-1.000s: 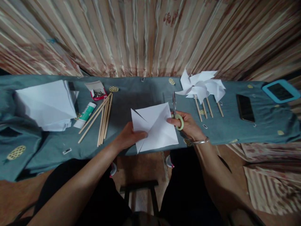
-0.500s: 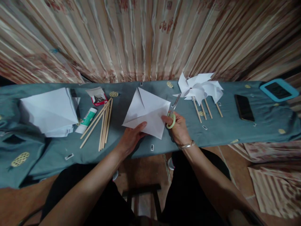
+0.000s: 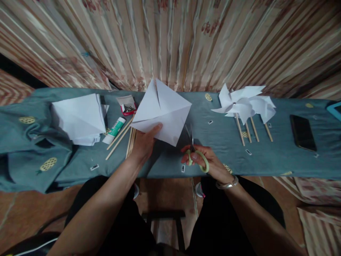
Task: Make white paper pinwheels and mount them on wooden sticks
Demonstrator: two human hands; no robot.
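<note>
My left hand [image 3: 146,143] grips a square sheet of white paper [image 3: 170,110] by its lower edge, thumb on top and the other fingers hidden beneath. Two slits run inward on that sheet, one from the top corner and one from the left corner. My right hand [image 3: 205,161] has its fingers in the handles of a pair of scissors [image 3: 204,163] with pale green loops. The blades point up, slightly parted, close to the sheet's right side; whether they touch it I cannot tell.
Left lie a paper stack [image 3: 80,117], a glue stick [image 3: 114,131], wooden sticks [image 3: 119,138] and a small red box [image 3: 128,106] of metal pins. Paper pinwheels [image 3: 245,103] on sticks lie to the right, then a black phone [image 3: 303,132] and a blue-framed device [image 3: 336,110]. A curtain hangs behind.
My left hand has raised the paper up and leftward, partly over the sticks. My right hand has drawn down, away from the paper, with the scissors. The whole view has shifted.
</note>
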